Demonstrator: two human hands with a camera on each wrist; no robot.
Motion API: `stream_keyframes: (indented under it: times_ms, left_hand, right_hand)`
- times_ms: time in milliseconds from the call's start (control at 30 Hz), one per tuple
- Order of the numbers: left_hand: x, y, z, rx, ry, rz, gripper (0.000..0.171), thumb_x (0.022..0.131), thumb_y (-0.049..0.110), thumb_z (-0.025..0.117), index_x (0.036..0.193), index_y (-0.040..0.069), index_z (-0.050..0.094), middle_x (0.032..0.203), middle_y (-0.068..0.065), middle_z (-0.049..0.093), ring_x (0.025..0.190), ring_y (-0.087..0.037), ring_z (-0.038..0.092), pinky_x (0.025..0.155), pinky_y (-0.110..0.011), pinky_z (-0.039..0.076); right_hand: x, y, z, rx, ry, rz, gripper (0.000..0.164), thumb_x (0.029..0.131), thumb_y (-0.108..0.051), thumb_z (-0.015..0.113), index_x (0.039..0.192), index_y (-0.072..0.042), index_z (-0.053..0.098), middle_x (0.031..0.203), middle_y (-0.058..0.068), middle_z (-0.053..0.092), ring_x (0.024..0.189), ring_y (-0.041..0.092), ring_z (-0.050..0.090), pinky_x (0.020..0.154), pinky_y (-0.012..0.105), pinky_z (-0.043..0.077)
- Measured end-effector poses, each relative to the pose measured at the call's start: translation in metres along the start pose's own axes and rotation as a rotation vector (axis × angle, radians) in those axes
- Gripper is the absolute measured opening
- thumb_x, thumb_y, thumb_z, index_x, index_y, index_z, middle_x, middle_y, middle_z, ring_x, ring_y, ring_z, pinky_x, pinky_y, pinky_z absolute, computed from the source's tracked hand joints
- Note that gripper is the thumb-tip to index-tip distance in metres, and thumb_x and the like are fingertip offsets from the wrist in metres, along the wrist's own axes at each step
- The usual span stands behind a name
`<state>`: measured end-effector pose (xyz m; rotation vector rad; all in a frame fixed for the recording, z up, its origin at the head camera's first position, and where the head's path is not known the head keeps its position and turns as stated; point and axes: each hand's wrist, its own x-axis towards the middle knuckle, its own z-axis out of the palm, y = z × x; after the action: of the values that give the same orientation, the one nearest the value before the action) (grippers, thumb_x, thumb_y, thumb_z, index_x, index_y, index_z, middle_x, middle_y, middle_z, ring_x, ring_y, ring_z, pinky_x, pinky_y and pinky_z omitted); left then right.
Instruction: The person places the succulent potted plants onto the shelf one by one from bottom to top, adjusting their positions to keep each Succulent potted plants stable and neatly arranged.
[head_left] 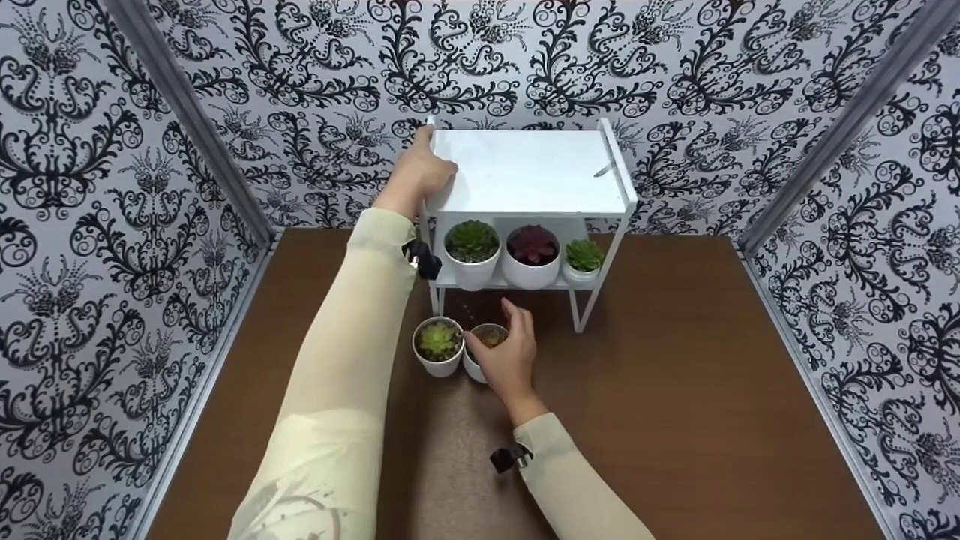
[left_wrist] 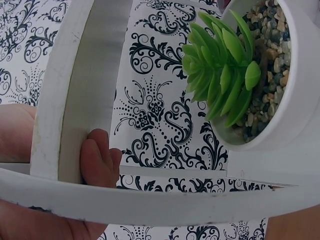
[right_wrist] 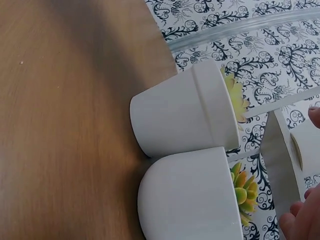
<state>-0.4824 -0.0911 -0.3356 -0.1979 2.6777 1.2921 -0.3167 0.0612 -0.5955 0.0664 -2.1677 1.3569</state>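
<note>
My left hand [head_left: 417,174] grips the left edge of a small white two-tier shelf [head_left: 525,172], thumb on top; in the left wrist view its fingers [left_wrist: 97,157] curl under the board. My right hand [head_left: 513,358] hovers over a small white pot [right_wrist: 192,197] with a green-orange succulent [right_wrist: 245,194], its thumb and fingers spread above the rim. In the right wrist view a gap shows between hand and pot. Touching that pot on its left stands another white pot [head_left: 440,367] with a yellow-green succulent [head_left: 438,341].
On the lower tier stand a large green succulent pot [head_left: 472,271], a dark red one [head_left: 531,274] and a smaller green one [head_left: 582,274]. The shelf stands on a brown wooden table [head_left: 697,375], close to the patterned back wall [head_left: 337,97].
</note>
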Motion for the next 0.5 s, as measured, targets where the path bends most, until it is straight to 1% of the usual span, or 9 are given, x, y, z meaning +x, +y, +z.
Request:
stream_keyframes:
  times_ms: [167,267,400,500]
  left_hand:
    - [0.000,0.000,0.000,0.002,0.002,0.001,0.087,0.103,0.020,0.060,0.172,0.030,0.008,0.174,-0.014,0.032,0.155,-0.031,0.043,0.125,-0.045,0.044]
    - [0.001,-0.001,0.001,0.007,0.003,-0.009,0.088,0.102,0.020,0.060,0.172,0.030,0.007,0.175,-0.012,0.031,0.157,-0.031,0.040,0.128,-0.045,0.040]
    - [0.002,0.000,0.001,0.013,0.005,-0.014,0.091,0.101,0.019,0.060,0.173,0.030,0.005,0.177,-0.010,0.027,0.160,-0.030,0.034,0.132,-0.045,0.032]
    - [0.002,0.000,0.000,0.013,0.006,-0.012,0.090,0.101,0.018,0.060,0.172,0.031,0.006,0.177,-0.010,0.028,0.160,-0.030,0.034,0.133,-0.045,0.030]
  right_hand:
    - [-0.003,0.003,-0.002,-0.005,-0.023,0.008,0.081,0.072,-0.024,0.098,0.141,-0.001,0.061,0.130,0.016,0.065,0.126,0.031,0.063,0.110,0.046,0.054]
    - [-0.005,0.006,-0.003,0.005,-0.035,0.010,0.083,0.073,-0.024,0.098,0.142,-0.001,0.060,0.132,0.018,0.064,0.127,0.033,0.063,0.110,0.049,0.054]
    - [-0.007,0.012,-0.003,0.018,-0.044,0.006,0.084,0.073,-0.024,0.098,0.144,0.000,0.059,0.133,0.021,0.063,0.126,0.037,0.062,0.109,0.052,0.053]
    - [-0.008,0.015,-0.003,0.021,-0.044,0.008,0.086,0.073,-0.026,0.098,0.144,0.000,0.058,0.133,0.020,0.063,0.127,0.036,0.062,0.110,0.052,0.053]
